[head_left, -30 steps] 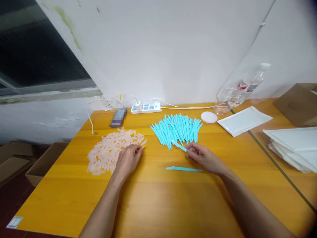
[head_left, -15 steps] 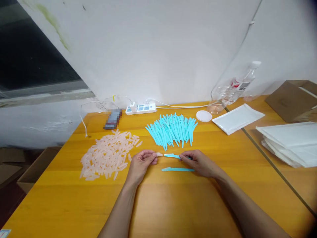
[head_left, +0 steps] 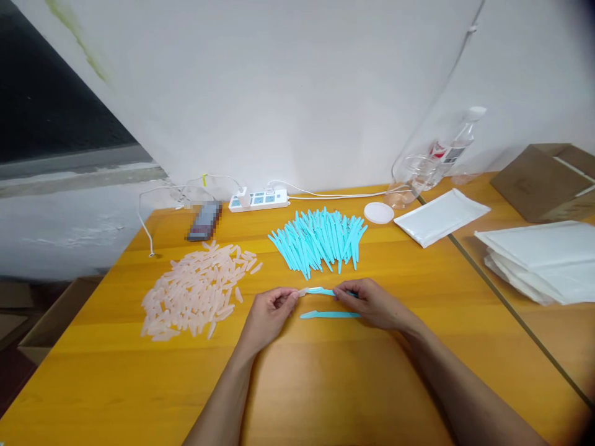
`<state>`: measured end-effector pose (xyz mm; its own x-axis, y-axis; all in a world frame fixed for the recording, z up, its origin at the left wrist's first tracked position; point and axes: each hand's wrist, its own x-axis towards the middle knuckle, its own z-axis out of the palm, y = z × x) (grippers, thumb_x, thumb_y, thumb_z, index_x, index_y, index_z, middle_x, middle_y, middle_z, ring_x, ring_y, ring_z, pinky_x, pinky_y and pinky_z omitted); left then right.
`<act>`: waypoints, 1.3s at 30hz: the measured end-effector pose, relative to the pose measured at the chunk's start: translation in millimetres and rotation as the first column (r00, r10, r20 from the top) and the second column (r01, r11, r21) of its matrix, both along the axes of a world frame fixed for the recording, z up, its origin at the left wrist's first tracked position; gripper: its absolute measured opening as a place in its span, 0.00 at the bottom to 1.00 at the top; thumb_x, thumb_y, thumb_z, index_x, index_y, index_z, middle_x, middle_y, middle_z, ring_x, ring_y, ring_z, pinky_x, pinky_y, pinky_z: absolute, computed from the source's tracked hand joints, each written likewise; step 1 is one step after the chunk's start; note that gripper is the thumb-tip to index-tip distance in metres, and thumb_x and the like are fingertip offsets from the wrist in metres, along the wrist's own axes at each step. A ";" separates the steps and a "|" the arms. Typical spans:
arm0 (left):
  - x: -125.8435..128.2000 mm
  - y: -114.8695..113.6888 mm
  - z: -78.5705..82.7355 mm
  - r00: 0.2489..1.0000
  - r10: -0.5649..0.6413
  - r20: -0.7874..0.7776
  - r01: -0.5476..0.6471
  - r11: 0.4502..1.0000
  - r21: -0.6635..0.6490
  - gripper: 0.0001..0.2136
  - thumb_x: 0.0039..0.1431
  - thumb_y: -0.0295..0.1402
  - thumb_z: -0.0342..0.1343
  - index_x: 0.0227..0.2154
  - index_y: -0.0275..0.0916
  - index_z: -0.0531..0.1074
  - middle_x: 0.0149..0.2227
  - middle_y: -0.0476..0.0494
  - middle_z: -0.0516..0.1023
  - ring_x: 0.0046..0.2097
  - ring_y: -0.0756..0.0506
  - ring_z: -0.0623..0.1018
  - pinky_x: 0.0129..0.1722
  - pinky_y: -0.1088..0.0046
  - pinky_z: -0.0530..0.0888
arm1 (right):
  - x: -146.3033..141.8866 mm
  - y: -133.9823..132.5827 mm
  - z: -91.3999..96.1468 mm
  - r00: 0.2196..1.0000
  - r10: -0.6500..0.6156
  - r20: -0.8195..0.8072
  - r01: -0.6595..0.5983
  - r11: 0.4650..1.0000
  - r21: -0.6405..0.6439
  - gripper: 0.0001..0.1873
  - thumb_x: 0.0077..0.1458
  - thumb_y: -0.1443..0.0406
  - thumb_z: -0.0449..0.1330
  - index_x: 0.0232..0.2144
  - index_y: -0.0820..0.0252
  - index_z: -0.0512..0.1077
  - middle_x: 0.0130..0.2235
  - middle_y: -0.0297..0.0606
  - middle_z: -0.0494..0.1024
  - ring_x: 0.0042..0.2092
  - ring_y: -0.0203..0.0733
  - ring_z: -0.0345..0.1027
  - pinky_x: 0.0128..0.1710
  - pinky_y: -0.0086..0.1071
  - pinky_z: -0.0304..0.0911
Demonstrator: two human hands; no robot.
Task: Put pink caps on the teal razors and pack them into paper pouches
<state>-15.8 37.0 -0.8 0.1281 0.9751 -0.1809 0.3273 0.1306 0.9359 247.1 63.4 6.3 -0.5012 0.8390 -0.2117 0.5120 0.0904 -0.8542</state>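
My left hand pinches a small pale pink cap at its fingertips. Facing it, my right hand grips a turquoise plastic stick by one end. The cap meets the free tip of the stick, just above the yellow table. A second turquoise stick lies flat on the table just below both hands. Behind them lies a fanned pile of turquoise sticks. To the left spreads a heap of pink caps.
At the back stand a white power strip, a blurred phone, a round white lid and a clear bottle. White bags and a stack of them lie right, beside a cardboard box.
My left hand left the pink heap with one cap and came to the middle. My right hand drew a stick from the turquoise pile, and cap and stick tip now meet.
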 end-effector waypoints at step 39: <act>8.3 -6.2 17.0 0.991 -0.115 -0.068 0.118 0.992 0.043 0.17 0.64 0.45 0.55 0.35 0.36 0.80 0.32 0.46 0.79 0.34 0.47 0.75 0.33 0.75 0.69 | -6.4 -11.0 17.7 0.998 0.060 0.026 -0.061 0.995 0.073 0.23 0.67 0.53 0.49 0.29 0.60 0.72 0.25 0.30 0.67 0.28 0.34 0.56 0.27 0.28 0.49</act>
<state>-7.4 30.8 16.2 0.2311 0.9618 -0.1467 0.3986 0.0440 0.9161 240.7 52.4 24.1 -0.5470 0.8211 -0.1628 0.5238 0.1840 -0.8317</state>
